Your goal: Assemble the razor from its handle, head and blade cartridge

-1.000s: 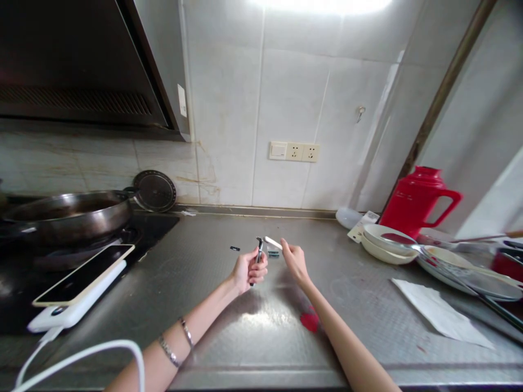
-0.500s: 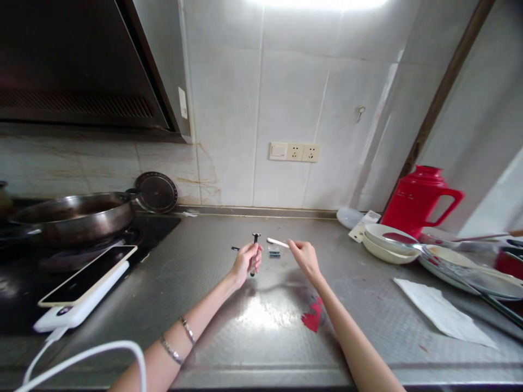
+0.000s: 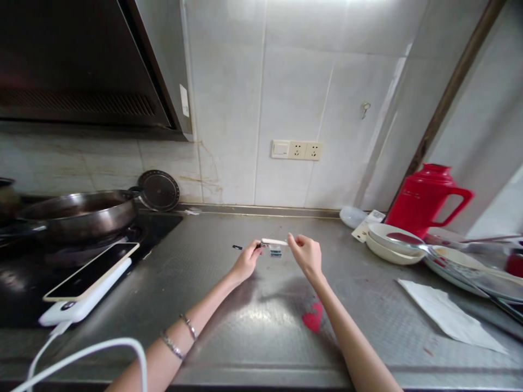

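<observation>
Both my hands meet over the middle of the steel counter [image 3: 261,326]. My left hand [image 3: 246,261] is closed on a small dark razor-like tool whose head just shows at its fingertips [image 3: 258,246]. My right hand [image 3: 306,253] pinches one end of a thin white strip [image 3: 273,242], held level and pointing left toward the dark tool. The two ends nearly touch. Below them on the counter lie small dark cartridges [image 3: 275,251], and a tiny black piece [image 3: 237,247] lies to the left.
A phone on a white power bank [image 3: 87,277] with a cable sits at the left beside the stove and a wok [image 3: 77,215]. Stacked bowls and plates [image 3: 394,245], a red jug [image 3: 429,198] and a white paper sheet [image 3: 447,316] lie at the right.
My left hand lowered the dark tool from upright to lying low and moved forward. The right hand brought the white strip left until it meets the tool. The camera shifted slightly.
</observation>
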`<action>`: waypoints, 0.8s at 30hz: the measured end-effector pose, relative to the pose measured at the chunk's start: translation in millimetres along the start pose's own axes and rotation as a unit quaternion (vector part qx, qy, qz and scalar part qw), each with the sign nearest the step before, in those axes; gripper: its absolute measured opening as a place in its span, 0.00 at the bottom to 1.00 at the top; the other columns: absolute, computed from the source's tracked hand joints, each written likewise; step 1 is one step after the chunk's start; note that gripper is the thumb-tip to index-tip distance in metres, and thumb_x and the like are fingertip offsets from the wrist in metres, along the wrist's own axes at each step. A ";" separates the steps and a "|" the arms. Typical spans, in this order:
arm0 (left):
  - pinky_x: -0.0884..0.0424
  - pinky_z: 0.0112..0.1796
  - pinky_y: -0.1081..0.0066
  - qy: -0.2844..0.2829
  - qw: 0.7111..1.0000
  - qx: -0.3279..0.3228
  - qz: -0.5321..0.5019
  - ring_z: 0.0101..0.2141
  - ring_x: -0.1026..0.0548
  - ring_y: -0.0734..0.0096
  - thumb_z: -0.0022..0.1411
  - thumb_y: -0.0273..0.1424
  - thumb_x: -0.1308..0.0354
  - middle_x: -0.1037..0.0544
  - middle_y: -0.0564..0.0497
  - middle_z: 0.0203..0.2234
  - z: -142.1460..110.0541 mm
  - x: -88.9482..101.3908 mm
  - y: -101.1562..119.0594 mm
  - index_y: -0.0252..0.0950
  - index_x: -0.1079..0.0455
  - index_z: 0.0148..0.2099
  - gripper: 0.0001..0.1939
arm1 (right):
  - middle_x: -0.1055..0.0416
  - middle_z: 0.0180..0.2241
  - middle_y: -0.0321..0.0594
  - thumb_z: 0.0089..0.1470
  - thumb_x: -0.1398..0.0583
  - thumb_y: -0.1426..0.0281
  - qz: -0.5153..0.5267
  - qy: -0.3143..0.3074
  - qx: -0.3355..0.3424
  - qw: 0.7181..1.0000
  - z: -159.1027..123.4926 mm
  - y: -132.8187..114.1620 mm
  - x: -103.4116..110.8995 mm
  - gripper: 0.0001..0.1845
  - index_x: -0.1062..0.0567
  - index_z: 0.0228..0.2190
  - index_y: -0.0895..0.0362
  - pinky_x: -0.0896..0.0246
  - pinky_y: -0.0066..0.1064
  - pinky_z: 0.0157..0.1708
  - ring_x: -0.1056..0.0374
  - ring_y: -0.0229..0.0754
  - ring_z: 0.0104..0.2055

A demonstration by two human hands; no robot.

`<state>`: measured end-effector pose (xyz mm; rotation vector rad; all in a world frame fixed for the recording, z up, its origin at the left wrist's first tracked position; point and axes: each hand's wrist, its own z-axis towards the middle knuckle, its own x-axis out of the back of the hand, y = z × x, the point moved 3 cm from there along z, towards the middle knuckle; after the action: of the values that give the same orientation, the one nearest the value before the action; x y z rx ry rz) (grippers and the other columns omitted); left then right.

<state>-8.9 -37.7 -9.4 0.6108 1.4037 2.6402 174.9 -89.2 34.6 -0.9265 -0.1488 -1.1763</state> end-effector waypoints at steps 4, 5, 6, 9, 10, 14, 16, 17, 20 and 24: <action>0.40 0.41 0.71 0.004 1.000 -0.005 -0.009 0.35 0.34 0.69 0.62 0.32 0.54 0.30 0.51 0.31 -2.5 -1.4 7.5 0.35 0.34 0.38 0.09 | 0.45 0.11 0.31 0.50 0.49 0.54 0.015 0.004 0.009 1.000 0.2 5.0 -2.0 0.25 0.41 0.11 0.57 0.58 0.25 0.22 0.51 0.32 0.17; 0.40 0.41 0.71 0.005 1.000 -0.006 -0.014 0.35 0.34 0.69 0.62 0.32 0.54 0.30 0.51 0.31 -2.5 -0.7 8.9 0.36 0.34 0.38 0.09 | 0.45 0.11 0.31 0.50 0.49 0.54 0.015 0.008 0.007 1.000 1.1 8.5 -1.1 0.25 0.41 0.11 0.57 0.58 0.25 0.22 0.51 0.32 0.17; 0.40 0.41 0.72 0.006 1.000 -0.005 -0.019 0.35 0.34 0.69 0.62 0.32 0.54 0.30 0.51 0.30 -2.4 0.1 10.1 0.36 0.34 0.38 0.09 | 0.45 0.11 0.31 0.50 0.49 0.54 0.013 0.015 0.003 1.000 1.9 11.7 -0.1 0.25 0.41 0.11 0.57 0.58 0.25 0.22 0.51 0.32 0.17; 0.40 0.40 0.72 0.010 0.999 0.005 -0.040 0.34 0.34 0.68 0.61 0.32 0.52 0.30 0.52 0.29 -2.3 1.1 12.4 0.36 0.32 0.37 0.08 | 0.46 0.11 0.31 0.50 0.49 0.54 0.011 0.034 -0.001 0.999 2.5 13.4 1.5 0.26 0.41 0.11 0.57 0.57 0.25 0.22 0.52 0.31 0.17; 0.40 0.41 0.73 0.011 0.999 0.009 -0.052 0.35 0.33 0.68 0.61 0.32 0.51 0.30 0.52 0.29 -2.4 0.7 13.0 0.37 0.32 0.37 0.08 | 0.46 0.12 0.31 0.50 0.49 0.53 0.012 0.034 0.004 0.999 1.9 10.6 1.1 0.26 0.40 0.11 0.57 0.56 0.25 0.22 0.52 0.31 0.17; 0.40 0.43 0.72 0.019 0.994 0.023 -0.107 0.38 0.33 0.66 0.58 0.32 0.48 0.28 0.51 0.32 -2.7 -0.3 14.6 0.37 0.30 0.37 0.07 | 0.44 0.12 0.32 0.51 0.51 0.53 0.015 0.018 0.026 0.999 -0.3 -2.8 -0.1 0.27 0.39 0.11 0.57 0.55 0.24 0.23 0.51 0.31 0.18; 0.40 0.41 0.73 0.019 0.994 0.022 -0.106 0.36 0.33 0.67 0.59 0.32 0.48 0.28 0.51 0.31 -2.6 0.8 14.9 0.37 0.31 0.37 0.07 | 0.44 0.12 0.32 0.51 0.51 0.53 0.007 0.021 0.025 0.999 0.8 -2.1 2.5 0.27 0.38 0.11 0.57 0.54 0.24 0.23 0.50 0.31 0.18; 0.40 0.39 0.74 0.018 0.995 0.020 -0.098 0.34 0.34 0.69 0.59 0.33 0.49 0.29 0.52 0.30 -2.5 1.7 14.9 0.37 0.31 0.37 0.08 | 0.44 0.12 0.32 0.51 0.51 0.53 0.002 0.026 0.024 0.999 1.9 0.5 4.3 0.27 0.38 0.11 0.57 0.54 0.24 0.24 0.49 0.32 0.18; 0.40 0.35 0.75 0.016 0.997 0.015 -0.077 0.30 0.36 0.71 0.61 0.34 0.50 0.32 0.53 0.26 -2.2 3.7 14.2 0.37 0.31 0.38 0.09 | 0.45 0.12 0.32 0.51 0.51 0.52 -0.003 0.041 0.021 0.999 4.8 10.3 7.7 0.27 0.38 0.11 0.57 0.55 0.23 0.24 0.49 0.32 0.18; 0.40 0.37 0.74 0.012 0.997 0.007 -0.074 0.32 0.35 0.70 0.61 0.33 0.51 0.31 0.52 0.28 -2.5 1.1 15.2 0.37 0.31 0.38 0.09 | 0.47 0.12 0.31 0.51 0.51 0.51 0.039 0.041 0.002 0.998 3.3 12.6 2.0 0.28 0.39 0.11 0.58 0.57 0.24 0.22 0.52 0.31 0.18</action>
<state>-9.2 -48.0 2.1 0.4574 1.4155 2.5335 187.5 -87.5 31.0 -0.8718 -0.0484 -1.1399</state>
